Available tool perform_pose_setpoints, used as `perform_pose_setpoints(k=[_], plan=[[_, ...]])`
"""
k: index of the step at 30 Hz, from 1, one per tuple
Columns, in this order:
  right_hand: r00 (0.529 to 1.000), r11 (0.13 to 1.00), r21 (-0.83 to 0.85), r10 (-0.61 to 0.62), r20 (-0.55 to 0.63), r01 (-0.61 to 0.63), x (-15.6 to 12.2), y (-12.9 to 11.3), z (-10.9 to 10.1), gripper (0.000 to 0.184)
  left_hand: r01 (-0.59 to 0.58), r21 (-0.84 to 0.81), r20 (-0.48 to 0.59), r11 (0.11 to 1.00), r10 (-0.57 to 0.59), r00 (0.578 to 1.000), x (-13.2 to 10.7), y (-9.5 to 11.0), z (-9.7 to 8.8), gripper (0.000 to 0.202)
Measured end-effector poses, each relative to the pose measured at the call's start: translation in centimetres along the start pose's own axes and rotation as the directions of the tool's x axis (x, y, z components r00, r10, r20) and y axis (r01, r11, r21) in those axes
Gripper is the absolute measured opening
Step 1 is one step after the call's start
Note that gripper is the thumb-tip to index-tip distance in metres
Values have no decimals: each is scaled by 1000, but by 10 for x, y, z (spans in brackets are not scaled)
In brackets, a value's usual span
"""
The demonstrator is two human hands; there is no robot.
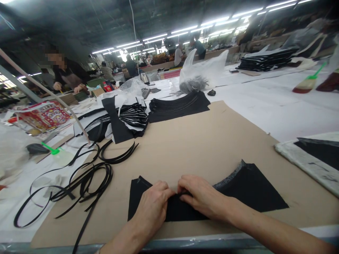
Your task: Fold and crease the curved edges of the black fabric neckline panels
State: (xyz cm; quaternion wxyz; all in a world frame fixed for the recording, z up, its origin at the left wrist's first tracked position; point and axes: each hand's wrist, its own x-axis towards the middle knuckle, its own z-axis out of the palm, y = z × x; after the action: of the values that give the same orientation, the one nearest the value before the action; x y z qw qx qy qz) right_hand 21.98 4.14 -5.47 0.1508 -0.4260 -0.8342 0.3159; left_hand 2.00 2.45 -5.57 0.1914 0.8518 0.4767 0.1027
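A curved black fabric piece (254, 187) lies flat on the brown cardboard sheet (201, 141), its concave edge facing away from me. Along the right part of that edge runs a grey, rough-looking band. My left hand (156, 199) presses on the piece, thumb and fingers closed at the curved edge. Close beside it, my right hand (196, 194) pinches the same edge with bent fingers. The bit of edge between the fingertips is mostly hidden. Black strips (97, 176) lie in loose coils left of my hands.
Stacked black curved pieces (180, 107) and a fanned pile (134, 118) lie beyond the cardboard. Bottles with green nozzles stand left (59, 155) and far right (307, 83). A white-edged slab (304, 158) sits at right. A thin pole (53, 95) slants at left; a person (69, 74) works behind.
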Motion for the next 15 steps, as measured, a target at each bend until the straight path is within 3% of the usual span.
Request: perform_pose_setpoints(k=[5, 9, 12, 15], plan=[[998, 999, -17, 51, 43, -51, 0, 1, -4, 13, 1, -16, -2, 1000, -1, 1000, 1, 1, -1, 36], [998, 996, -67, -58, 13, 59, -6, 2, -2, 11, -29, 71, -15, 997, 30, 999, -4, 1, 5, 32], [990, 983, -125, -138, -2, 137, -12, 4, 2, 12, -107, 132, -99, 985, 121, 988, -14, -2, 17, 32], [976, 954, -212, -217, -1, 212, -18, 9, 7, 17, -190, 215, -207, 958, 235, 950, -23, -4, 25, 36]])
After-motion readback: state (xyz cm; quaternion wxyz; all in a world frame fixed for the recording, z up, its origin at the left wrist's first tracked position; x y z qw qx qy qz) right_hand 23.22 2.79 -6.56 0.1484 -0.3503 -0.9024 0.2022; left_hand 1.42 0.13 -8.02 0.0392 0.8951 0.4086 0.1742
